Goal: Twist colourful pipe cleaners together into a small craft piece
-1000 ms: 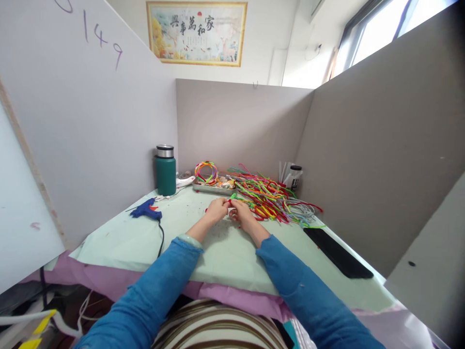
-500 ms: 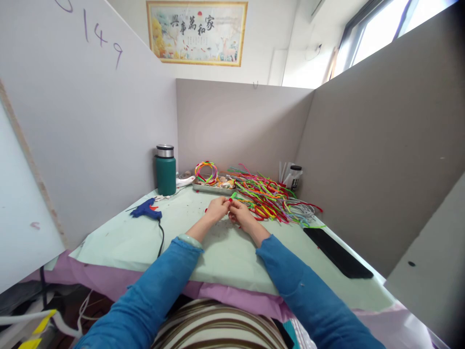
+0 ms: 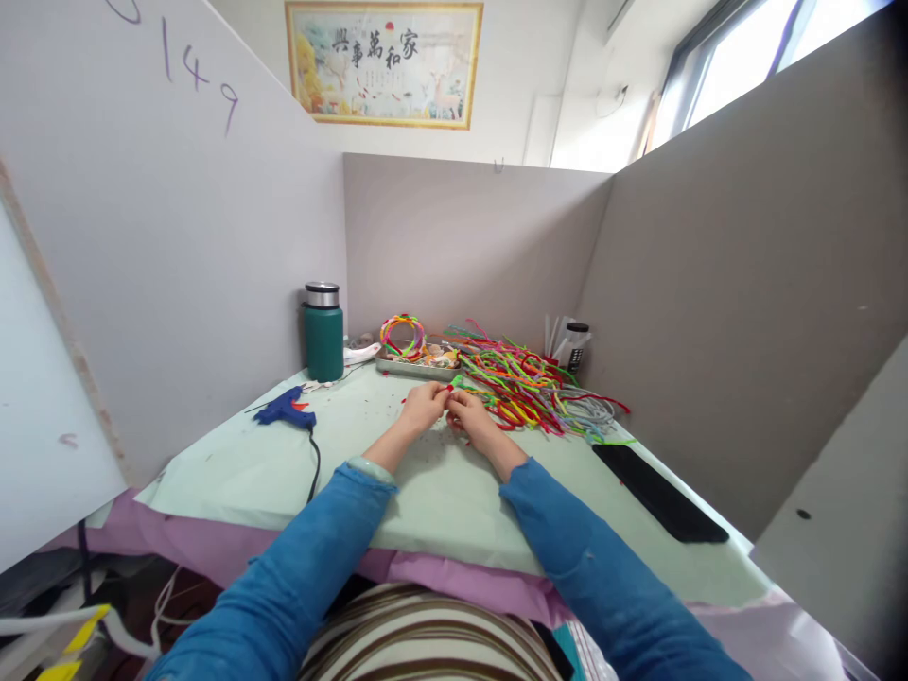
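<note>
Near the middle of the table, my left hand and my right hand meet at their fingertips. Both are closed in a pinch around a small red piece, mostly covered by the fingers. A bit of green fuzzy stem shows just beyond the fingertips. Behind and right of my hands lies a loose pile of coloured fuzzy stems. A metal tray with small items stands just behind my hands, and a ring of coloured stems rests upright on it.
On the left lie a blue glue gun with a black cord and, behind it, a green bottle. A black flat strip is at the right. A clear container with a black lid stands at the back right. Grey partitions surround the table.
My left fingers have shifted very slightly around the small red piece. Otherwise the hands and the table look the same.
</note>
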A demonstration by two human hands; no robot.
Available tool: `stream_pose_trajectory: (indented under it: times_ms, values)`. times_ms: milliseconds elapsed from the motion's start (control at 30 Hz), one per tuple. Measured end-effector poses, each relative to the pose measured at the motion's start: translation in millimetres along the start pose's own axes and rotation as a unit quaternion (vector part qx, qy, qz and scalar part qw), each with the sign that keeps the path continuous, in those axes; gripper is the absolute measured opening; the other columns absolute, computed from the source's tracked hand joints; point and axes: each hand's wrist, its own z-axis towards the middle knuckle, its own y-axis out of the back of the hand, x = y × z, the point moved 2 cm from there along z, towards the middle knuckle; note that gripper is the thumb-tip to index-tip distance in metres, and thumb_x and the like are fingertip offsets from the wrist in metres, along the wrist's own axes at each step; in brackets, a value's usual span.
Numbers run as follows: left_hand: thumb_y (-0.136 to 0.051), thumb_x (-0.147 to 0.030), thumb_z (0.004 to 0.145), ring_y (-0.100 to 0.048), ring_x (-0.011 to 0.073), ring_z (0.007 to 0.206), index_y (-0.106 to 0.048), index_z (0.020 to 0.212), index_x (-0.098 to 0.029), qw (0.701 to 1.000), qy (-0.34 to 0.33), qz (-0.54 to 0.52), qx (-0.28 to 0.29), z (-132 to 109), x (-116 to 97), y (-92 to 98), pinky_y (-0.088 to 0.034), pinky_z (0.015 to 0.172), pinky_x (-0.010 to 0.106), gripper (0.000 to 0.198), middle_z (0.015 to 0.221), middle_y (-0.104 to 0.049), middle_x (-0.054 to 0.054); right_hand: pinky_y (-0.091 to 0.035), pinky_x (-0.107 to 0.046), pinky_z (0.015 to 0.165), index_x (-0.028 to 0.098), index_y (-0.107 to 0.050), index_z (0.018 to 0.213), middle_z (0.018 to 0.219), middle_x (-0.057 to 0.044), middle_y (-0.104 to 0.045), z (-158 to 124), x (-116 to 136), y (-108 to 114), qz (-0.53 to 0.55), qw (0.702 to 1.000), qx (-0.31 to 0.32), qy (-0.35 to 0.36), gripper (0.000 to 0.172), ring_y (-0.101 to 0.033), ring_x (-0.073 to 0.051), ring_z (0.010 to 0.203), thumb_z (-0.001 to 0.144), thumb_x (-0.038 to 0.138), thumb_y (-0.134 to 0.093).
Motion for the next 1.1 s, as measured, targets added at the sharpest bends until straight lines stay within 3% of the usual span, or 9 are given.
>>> stream_pose_trajectory:
  times_ms: [233,633,833,1100]
  values:
    - [-0.048,-0.032,0.081,-0.056,0.0114,0.06,-0.066,0.091,-0.014,0.999,0.022,-0.029,-0.024,4,9,-4.9,-0.039,0.061,0.021,0.028,0.061,-0.064,0.001,-0.028,-0.021,0.041,0.019,-0.048,0.066,0.052,0.004,-0.047,2,0,2,-0.01,0.999,-0.033,0.018,0.012,-0.042,-0.009,0.045,0.067,0.03,-0.053]
    - [-0.045,-0.035,0.082,-0.055,0.0115,0.059,-0.066,0.078,-0.013,1.0,0.007,-0.012,-0.012,3,7,-3.8,-0.037,0.058,0.021,0.03,0.057,-0.062,0.001,-0.027,-0.021,0.041,0.02,-0.043,0.068,0.046,0.007,-0.044,2,0,2,-0.02,0.997,-0.057,0.04,0.007,-0.037,-0.008,0.04,0.066,0.026,-0.046]
    - [-0.046,-0.036,0.082,-0.057,0.0125,0.061,-0.067,0.079,-0.014,1.0,0.005,0.006,-0.002,3,7,-4.3,-0.037,0.06,0.021,0.03,0.059,-0.064,0.002,-0.03,-0.023,0.047,0.021,-0.042,0.065,0.049,0.006,-0.043,4,2,5,-0.132,0.985,-0.08,0.082,0.005,-0.04,-0.01,0.045,0.067,0.025,-0.045]
    - [-0.047,-0.034,0.082,-0.057,0.0135,0.063,-0.067,0.08,-0.014,0.999,0.001,0.036,0.001,4,9,-5.3,-0.036,0.061,0.022,0.029,0.061,-0.065,0.003,-0.031,-0.026,0.056,0.02,-0.044,0.064,0.06,0.002,-0.049,0,10,7,-0.295,0.936,-0.12,0.149,0.009,-0.044,-0.013,0.058,0.068,0.027,-0.048]
